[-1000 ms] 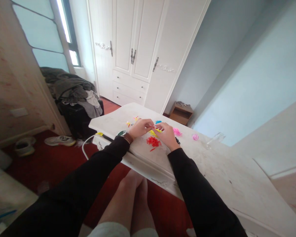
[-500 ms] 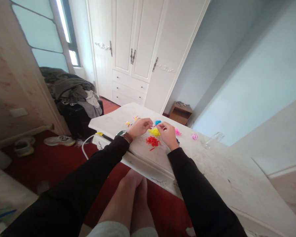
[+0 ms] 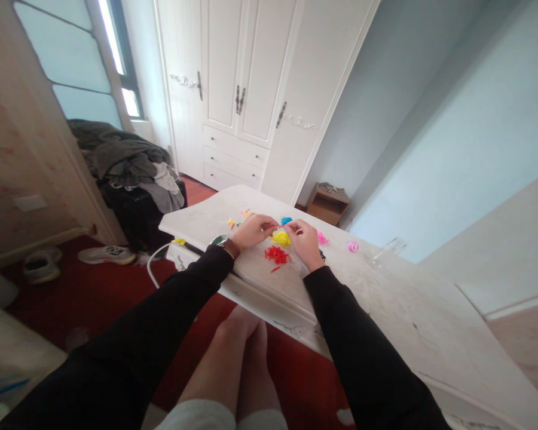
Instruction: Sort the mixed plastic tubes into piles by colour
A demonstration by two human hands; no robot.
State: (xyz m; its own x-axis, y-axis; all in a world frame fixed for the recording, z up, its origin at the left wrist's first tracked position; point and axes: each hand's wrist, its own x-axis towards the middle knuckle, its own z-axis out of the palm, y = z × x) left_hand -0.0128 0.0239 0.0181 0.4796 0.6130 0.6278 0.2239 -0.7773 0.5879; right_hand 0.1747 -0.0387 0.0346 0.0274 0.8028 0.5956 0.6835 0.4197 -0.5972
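My left hand, with a brown-strapped watch at its wrist, is closed in a pinch over the table. Its fingertips almost meet those of my right hand, which is closed too. A small red piece shows between the fingertips; what my left hand pinches is too small to make out. Below the hands lie a pile of yellow pieces and a pile of slim red pieces. Blue pieces are just behind, and pink pieces lie right of my right hand.
The white table carries a pink-purple ring-like item and a clear glass lying farther right. Small coloured bits and a round dark-topped item are at the left. A white cable hangs off the left edge.
My left fingertips have come together and closer to the right ones, around the small red piece. The piles have stayed put; the view has shifted slightly.
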